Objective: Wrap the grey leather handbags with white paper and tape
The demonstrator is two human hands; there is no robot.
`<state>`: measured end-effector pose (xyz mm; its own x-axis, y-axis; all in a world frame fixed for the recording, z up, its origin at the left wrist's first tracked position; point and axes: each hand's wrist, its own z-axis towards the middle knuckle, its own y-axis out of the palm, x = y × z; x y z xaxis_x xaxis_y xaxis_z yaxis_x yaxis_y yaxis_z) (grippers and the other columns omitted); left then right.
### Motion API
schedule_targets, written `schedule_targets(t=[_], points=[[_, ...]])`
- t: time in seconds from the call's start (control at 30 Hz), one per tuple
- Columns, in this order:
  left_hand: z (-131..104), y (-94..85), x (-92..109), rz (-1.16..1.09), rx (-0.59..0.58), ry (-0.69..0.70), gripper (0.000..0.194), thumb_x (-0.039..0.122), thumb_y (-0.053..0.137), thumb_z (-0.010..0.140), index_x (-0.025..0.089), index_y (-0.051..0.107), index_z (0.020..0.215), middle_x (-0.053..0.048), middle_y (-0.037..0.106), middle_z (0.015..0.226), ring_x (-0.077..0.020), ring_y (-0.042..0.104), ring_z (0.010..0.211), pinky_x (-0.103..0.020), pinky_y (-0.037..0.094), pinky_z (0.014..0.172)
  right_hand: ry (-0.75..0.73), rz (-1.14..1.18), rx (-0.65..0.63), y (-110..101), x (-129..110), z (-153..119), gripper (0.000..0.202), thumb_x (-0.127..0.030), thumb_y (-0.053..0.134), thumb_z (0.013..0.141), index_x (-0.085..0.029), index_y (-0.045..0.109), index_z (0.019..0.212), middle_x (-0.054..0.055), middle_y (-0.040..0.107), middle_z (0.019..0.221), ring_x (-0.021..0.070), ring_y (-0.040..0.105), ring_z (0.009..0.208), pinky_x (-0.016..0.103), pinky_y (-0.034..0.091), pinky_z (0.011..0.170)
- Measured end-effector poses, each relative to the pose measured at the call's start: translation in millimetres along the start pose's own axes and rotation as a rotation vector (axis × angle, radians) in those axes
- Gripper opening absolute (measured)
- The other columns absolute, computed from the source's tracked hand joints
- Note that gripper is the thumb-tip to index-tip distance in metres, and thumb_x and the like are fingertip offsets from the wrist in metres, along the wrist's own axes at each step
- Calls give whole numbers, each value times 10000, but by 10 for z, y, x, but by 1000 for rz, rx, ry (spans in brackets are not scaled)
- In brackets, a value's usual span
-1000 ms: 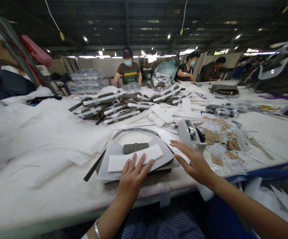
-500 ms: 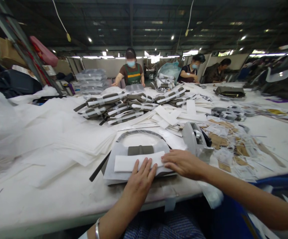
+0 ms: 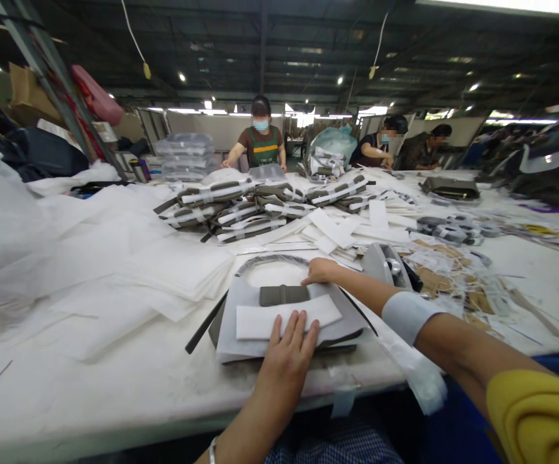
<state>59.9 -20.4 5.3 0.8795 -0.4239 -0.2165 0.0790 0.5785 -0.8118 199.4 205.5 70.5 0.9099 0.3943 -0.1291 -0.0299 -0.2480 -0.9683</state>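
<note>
Lying under left hand (image 3: 286, 354) (only partly): white strip (image 3: 257, 323).

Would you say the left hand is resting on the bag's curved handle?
No, the left hand has its fingers on the white strip.

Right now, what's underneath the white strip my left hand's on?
A pale sheet shows around the white strip, dark material beneath the sheet; whatever the strip covers is hidden.

A factory workshop is shown: a long worktable (image 3: 129, 386) is covered with white sheets (image 3: 177, 264) and piled wrapped bags (image 3: 253, 229), workers (image 3: 262, 145) are seen at upper centre and upper right, and a dark beamed roof is lit above.
</note>
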Motion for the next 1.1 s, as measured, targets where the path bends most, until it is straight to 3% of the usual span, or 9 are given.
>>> schedule_targets(t=[0.1, 0.2, 0.3, 0.43, 0.57, 0.67, 0.77, 0.97, 1.1], points=[[-2, 26, 11, -6, 19, -13, 444, 240, 363, 999, 198, 468, 1428, -104, 530, 1455, -261, 497, 1339, -478, 426, 1084, 57, 72, -70, -40, 57, -26, 288, -460, 812, 662, -190, 750, 743, 91, 746, 808, 265, 690, 852, 322, 518, 746], [-10, 29, 19, -17, 27, -19, 438, 242, 366, 999, 198, 477, 1420, -109, 540, 1445, -261, 503, 1333, -481, 430, 1079, 78, 187, -79, -43, 101, -70, 207, -382, 756, 730, -177, 732, 752, 66, 732, 785, 233, 672, 808, 297, 500, 702], [-13, 11, 19, -27, 30, -29, 437, 224, 357, 997, 197, 485, 1413, -105, 550, 1437, -259, 502, 1333, -486, 427, 1082, 63, 330, -70, -49, 168, -128, 243, -395, 720, 765, -165, 719, 840, 50, 719, 791, 200, 650, 785, 275, 486, 678], [-3, -6, 17, -33, 46, -36, 440, 210, 348, 995, 202, 494, 1410, -105, 561, 1425, -253, 506, 1328, -475, 425, 1081, -21, 535, -83, -99, 311, -187, 404, -370, 778, 712, -160, 686, 1045, 40, 724, 875, 150, 633, 776, 246, 485, 705], [1, -11, 15, -32, 42, -35, 438, 224, 332, 1003, 203, 495, 1409, -99, 567, 1421, -246, 522, 1311, -466, 422, 1079, -100, 704, -91, -94, 464, -142, 408, -416, 851, 606, -142, 719, 879, 37, 720, 832, 137, 617, 732, 244, 486, 691], [3, -8, 12, -21, 56, -26, 434, 249, 312, 1013, 211, 507, 1398, -84, 572, 1417, -237, 527, 1306, -453, 428, 1065, -95, 796, -14, -30, 525, -37, 404, -474, 865, 564, -128, 705, 698, 6, 661, 652, 113, 563, 619, 235, 467, 610], [13, -7, 14, -8, 67, -25, 437, 250, 302, 1016, 220, 507, 1400, -72, 580, 1410, -228, 532, 1299, -446, 412, 1072, -65, 894, 119, 29, 496, 89, 409, -471, 878, 557, -119, 716, 687, 7, 643, 602, 103, 545, 576, 229, 471, 561], [20, -27, 16, -5, 74, -24, 446, 225, 288, 1012, 226, 510, 1399, -56, 579, 1412, -218, 527, 1304, -429, 402, 1076, -72, 1106, 291, -77, 310, 223, 351, -416, 876, 633, -119, 722, 740, 78, 722, 728, 154, 671, 649, 271, 583, 595], [2, -38, 8, -21, 33, -22, 460, 194, 311, 996, 211, 478, 1425, -69, 548, 1442, -233, 502, 1330, -448, 404, 1090, -135, 1182, 304, -268, 249, 32, 305, -404, 800, 752, -117, 750, 839, 118, 762, 921, 199, 732, 804, 302, 614, 721]])
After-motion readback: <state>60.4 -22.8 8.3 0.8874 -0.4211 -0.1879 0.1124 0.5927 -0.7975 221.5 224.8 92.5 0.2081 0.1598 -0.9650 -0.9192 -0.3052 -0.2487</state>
